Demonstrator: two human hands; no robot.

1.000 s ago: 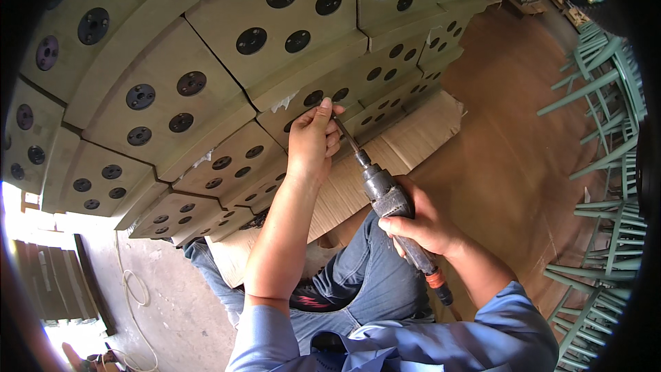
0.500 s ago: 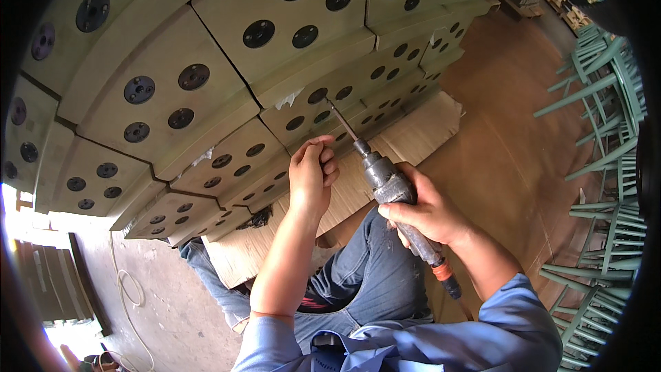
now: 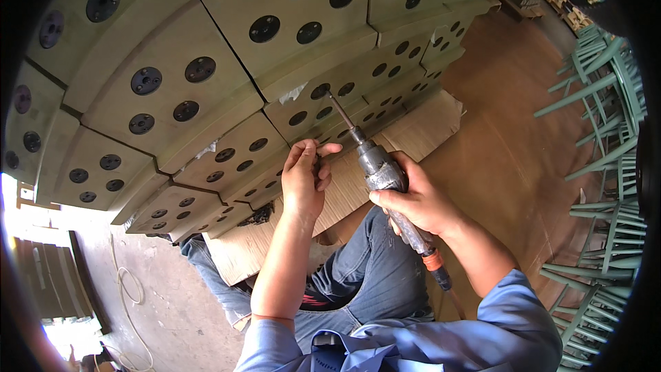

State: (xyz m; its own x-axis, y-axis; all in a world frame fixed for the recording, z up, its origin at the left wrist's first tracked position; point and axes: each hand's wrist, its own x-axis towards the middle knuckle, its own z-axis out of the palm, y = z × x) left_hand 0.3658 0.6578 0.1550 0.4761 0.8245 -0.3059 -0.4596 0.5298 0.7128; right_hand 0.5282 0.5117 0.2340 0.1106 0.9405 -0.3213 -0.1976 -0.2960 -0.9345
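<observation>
My right hand (image 3: 420, 196) is wrapped round a grey air screwdriver (image 3: 381, 167) with an orange ring and a hose at its tail. Its long bit (image 3: 342, 111) points up and away to the left. The tip meets, or nearly meets, a black round disc (image 3: 320, 90) on the stacked olive-beige panels (image 3: 227, 107). Left of the tool, my left hand (image 3: 307, 178) is raised with its fingers curled in, the index finger partly out. Something small and dark shows between its fingers, too little to name. Many similar black discs with small holes are set into the panels.
Cardboard (image 3: 413, 131) lies under the panel stack. Green chairs (image 3: 609, 96) are piled along the right side. A pale hose (image 3: 127, 303) runs over the concrete floor at left. My jeans-clad leg (image 3: 392, 269) is bent below the tool.
The tool and my right hand have shifted slightly left. The fingers of my left hand have moved, the index finger now reaching toward the tool. The panels appear slightly shifted in view.
</observation>
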